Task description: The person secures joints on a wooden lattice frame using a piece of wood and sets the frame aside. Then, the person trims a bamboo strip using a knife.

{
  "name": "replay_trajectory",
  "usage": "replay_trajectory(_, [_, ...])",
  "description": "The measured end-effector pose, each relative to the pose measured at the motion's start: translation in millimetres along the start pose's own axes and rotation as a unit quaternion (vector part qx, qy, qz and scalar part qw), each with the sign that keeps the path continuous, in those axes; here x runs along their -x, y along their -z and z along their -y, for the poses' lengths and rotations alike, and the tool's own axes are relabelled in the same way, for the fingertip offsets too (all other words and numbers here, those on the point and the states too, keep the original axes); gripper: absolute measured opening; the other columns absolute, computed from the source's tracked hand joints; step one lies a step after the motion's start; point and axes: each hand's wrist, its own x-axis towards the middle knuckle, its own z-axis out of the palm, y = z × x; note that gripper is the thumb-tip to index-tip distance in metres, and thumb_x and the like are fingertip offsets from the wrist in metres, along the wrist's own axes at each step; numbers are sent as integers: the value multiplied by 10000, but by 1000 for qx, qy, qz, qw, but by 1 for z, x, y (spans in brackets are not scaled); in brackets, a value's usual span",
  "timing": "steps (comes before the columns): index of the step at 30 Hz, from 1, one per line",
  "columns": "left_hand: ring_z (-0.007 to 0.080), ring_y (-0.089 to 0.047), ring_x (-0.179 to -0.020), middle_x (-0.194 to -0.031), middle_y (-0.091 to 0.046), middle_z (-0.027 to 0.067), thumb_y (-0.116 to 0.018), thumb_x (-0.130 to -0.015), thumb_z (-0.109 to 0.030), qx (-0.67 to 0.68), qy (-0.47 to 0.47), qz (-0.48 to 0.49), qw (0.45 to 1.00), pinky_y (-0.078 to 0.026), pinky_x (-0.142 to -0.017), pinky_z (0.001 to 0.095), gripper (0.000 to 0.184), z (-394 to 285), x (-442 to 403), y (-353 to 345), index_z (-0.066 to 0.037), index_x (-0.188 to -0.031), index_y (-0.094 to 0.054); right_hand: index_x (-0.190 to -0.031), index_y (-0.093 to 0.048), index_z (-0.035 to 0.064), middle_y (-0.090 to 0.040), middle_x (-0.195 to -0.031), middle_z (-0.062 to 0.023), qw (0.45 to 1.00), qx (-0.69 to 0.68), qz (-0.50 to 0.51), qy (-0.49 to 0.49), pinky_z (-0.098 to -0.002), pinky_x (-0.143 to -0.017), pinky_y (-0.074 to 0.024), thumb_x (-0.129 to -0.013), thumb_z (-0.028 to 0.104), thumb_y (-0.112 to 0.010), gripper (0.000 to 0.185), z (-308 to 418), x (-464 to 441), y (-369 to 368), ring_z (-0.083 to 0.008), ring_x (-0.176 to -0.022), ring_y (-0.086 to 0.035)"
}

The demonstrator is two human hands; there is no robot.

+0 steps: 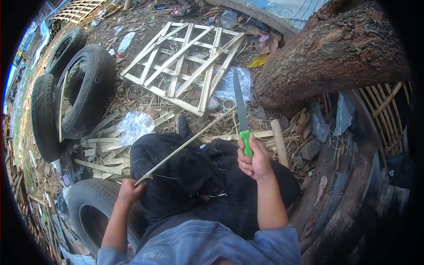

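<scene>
My right hand (256, 160) is closed round the green handle of a knife (241, 108), whose long blade points up and away from me. In my left hand (131, 191), low over my left knee, is the near end of a thin bamboo strip (187, 143). The strip slants up to the right across my lap, and its far end lies close to the knife blade; I cannot tell whether they touch. Beyond my legs, a lattice frame of pale bamboo slats (179, 66) rests on the littered ground.
Several old tyres (90, 84) stand and lie on the left. A thick tree trunk (335, 57) leans in at the right, near a wooden stick (279, 143). Split bamboo pieces (104, 168) and a clear plastic bag (134, 127) lie by my left leg.
</scene>
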Motion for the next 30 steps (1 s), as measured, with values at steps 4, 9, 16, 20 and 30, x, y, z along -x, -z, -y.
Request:
replay_trajectory(4, [205, -472, -421, -467, -484, 171, -697, -778, -323, 6, 4, 6, 1000, -415, -489, 389, 440, -8, 1, 3, 81, -627, -612, -934, -458, 73, -331, -540, 26, 993, -90, -24, 78, -201, -289, -246, -1021, 472, -332, 427, 5, 2, 10, -41, -343, -262])
replay_trajectory(9, [198, -474, -424, -466, -479, 170, -696, -778, -321, 7, 5, -1, 1000, -413, -488, 393, 441, -1, 1, -1, 84, -626, -609, -949, -475, 62, -345, -553, 21, 999, 30, -19, 8, -197, -301, -262, -1025, 452, -338, 420, 4, 2, -4, -42, -357, -282])
replay_trajectory(16, [192, -463, -423, -462, -468, 175, -699, -775, -310, 1, 1, -5, 1000, -406, -485, 396, 441, 1, 0, -3, 92, -623, -600, -928, -475, 65, -344, -543, 13, 988, -116, 1, 106, -200, -291, -238, -1027, 431, -336, 404, -1, 3, 1, -48, -347, -264])
replay_trajectory(20, [200, -450, -420, -465, -466, 179, -702, -774, -304, 17, 10, 4, 1000, -402, -483, 399, 436, -4, 1, -1, 92, -624, -597, -958, -492, 44, -374, -559, 5, 988, 146, 25, 36, -213, -317, -281, -1026, 415, -360, 399, -4, 0, -3, -54, -369, -303])
replay_trajectory(30, [97, -356, -463, -444, -369, 40, -698, -800, -270, 43, 8, -3, 999, -317, -442, 367, 453, -9, 0, -2, 61, -545, -522, -984, -499, 50, -384, -571, 16, 996, 86, 9, 24, -200, -325, -292, -1034, 415, -345, 399, 8, 5, -1, -41, -383, -326])
